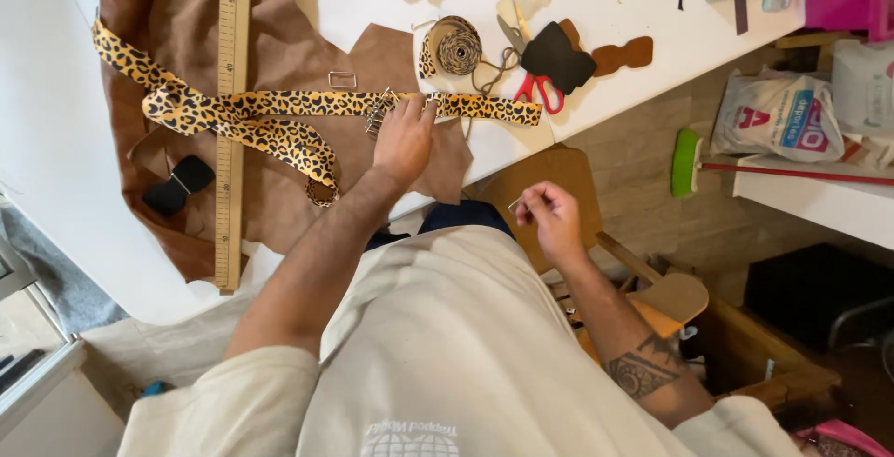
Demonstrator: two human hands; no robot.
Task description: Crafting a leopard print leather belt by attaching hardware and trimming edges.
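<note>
Head view: the left hand point(404, 137) presses flat, fingers spread, on the leopard-print strap point(279, 103) beside a cluster of metal buckles point(380, 109). The strap's long axis runs left to right across the brown leather hide point(279, 38) on the white bench point(47, 141), its right end reaching just past the hand toward the bench edge. The right hand point(551, 220) hovers off the bench, over the person's lap, fingers pinched narrowly on a small thin metal piece point(515, 202); the left hand is clearly nearer the strap. A wooden ruler point(229, 122) crosses the strap; red-handled scissors point(538, 85) lie just beyond its right end.
</note>
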